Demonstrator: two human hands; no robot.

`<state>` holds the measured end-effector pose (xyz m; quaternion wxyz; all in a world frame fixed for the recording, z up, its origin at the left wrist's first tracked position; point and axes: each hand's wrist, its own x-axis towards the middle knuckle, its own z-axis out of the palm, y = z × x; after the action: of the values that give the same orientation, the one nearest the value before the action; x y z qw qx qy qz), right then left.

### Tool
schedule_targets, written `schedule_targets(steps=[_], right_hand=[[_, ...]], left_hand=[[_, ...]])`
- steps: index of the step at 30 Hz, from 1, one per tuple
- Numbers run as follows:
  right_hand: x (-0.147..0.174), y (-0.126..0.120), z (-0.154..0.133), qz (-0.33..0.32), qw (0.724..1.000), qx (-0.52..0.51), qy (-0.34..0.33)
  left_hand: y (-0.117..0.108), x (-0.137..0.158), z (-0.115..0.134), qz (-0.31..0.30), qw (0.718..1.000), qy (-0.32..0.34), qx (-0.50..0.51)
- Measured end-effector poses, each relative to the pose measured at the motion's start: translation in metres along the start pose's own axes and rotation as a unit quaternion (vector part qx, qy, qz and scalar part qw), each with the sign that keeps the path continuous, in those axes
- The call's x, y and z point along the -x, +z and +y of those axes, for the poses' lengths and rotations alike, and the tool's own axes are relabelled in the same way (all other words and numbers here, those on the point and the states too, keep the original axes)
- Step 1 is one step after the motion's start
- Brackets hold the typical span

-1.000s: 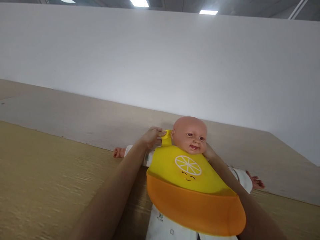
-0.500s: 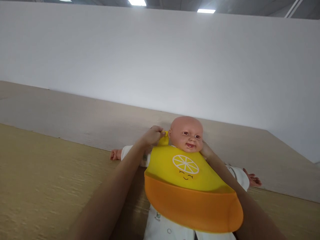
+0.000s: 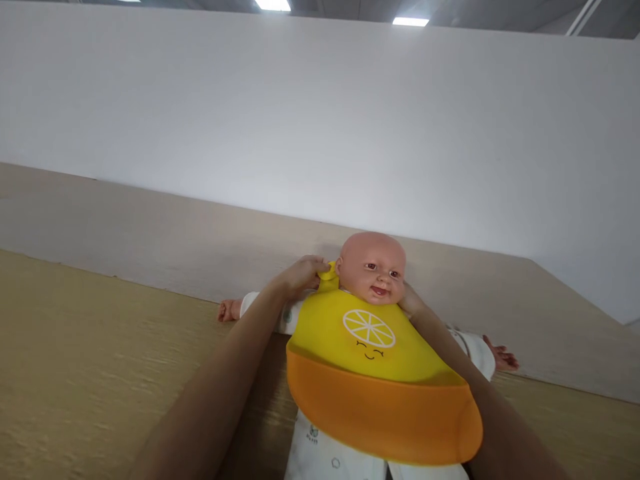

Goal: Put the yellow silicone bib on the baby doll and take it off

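A baby doll (image 3: 373,260) in white printed clothes lies on its back, arms spread. Across its chest rests a yellow bib (image 3: 325,327) with a lemon-slice print and an orange catch pocket (image 3: 385,413). Beside the doll's head, on the left of the picture, my left hand (image 3: 305,272) pinches the bib's yellow neck strap (image 3: 329,277). My right hand (image 3: 411,301) reaches behind the doll's neck on the other side. Its fingers are hidden by the head, so what they touch does not show.
Under the doll is a wood-coloured surface (image 3: 100,333). A low beige panel (image 3: 150,233) runs behind it, and a tall white wall (image 3: 300,120) rises beyond. The doll's own hands (image 3: 503,357) stick out at both sides.
My left hand has shifted slightly at the strap, and the strap's end now lies flatter toward the neck. The doll and bib otherwise look the same.
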<state>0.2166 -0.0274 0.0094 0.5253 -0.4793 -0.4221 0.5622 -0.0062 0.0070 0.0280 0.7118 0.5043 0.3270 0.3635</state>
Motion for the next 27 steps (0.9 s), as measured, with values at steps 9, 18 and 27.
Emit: schedule_targets(steps=[9,18,27], right_hand=[[0.006,0.006,-0.005,0.027,0.999,-0.035,0.027],[0.006,0.008,-0.007,0.029,0.999,-0.014,0.004],[0.011,0.012,-0.011,0.029,0.997,-0.042,0.053]], left_hand=[[-0.003,0.004,0.008,-0.004,0.997,-0.023,-0.077],[-0.009,0.004,0.014,0.052,0.971,-0.046,-0.230],[-0.012,0.002,0.011,0.133,0.908,-0.002,-0.398]])
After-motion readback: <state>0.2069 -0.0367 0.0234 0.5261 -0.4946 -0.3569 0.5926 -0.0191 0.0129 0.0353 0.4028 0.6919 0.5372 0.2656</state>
